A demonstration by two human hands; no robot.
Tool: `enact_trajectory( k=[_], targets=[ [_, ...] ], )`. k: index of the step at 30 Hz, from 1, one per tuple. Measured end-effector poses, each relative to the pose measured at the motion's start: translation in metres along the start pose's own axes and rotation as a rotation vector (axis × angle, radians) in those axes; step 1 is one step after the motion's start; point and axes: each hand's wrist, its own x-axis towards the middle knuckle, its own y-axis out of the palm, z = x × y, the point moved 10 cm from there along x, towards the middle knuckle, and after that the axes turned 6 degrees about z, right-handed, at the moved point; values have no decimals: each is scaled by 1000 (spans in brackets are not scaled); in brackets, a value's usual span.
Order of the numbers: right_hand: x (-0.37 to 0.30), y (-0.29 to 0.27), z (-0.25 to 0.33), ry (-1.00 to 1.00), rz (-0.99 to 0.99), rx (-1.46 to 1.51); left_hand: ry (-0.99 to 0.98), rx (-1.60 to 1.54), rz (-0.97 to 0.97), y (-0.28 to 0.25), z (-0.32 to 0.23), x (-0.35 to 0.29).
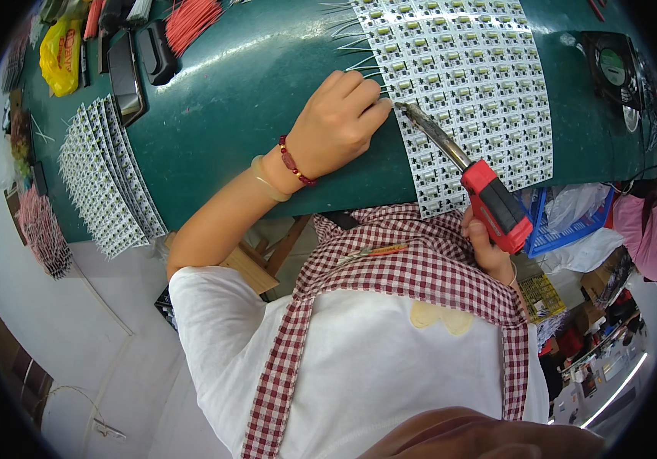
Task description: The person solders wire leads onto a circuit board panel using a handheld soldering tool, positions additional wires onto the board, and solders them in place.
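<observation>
A large sheet of small white circuit boards (pixel 481 92) lies on the green table and reaches past its near edge. Thin pale wires (pixel 355 50) stick out from its upper left edge. My left hand (pixel 343 115) is closed in a pinch at that edge, just below these wires; what its fingertips hold is hidden. In my right hand (pixel 485 243) is a soldering iron (pixel 494 200) with a red and black handle. Its metal shaft slants up and left over the sheet, and the dark tip is close beside my left fingertips.
More circuit board sheets (pixel 110 180) overlap at the left table edge. Behind them are a phone (pixel 125 76), a black case (pixel 157 52), a yellow bag (pixel 60 55) and red wires (pixel 190 23). A black round device (pixel 613 70) stands at right, above a blue basket (pixel 573 233).
</observation>
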Motion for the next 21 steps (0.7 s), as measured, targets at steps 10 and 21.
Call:
enact_trajectory(
  k=[10, 21],
  targets=[
    [-3, -3, 0, -3, -33, 49, 1, 20, 17, 1, -2, -1],
    [-5, -3, 4, 35, -24, 160, -27, 46, 33, 2, -3, 0]
  ],
)
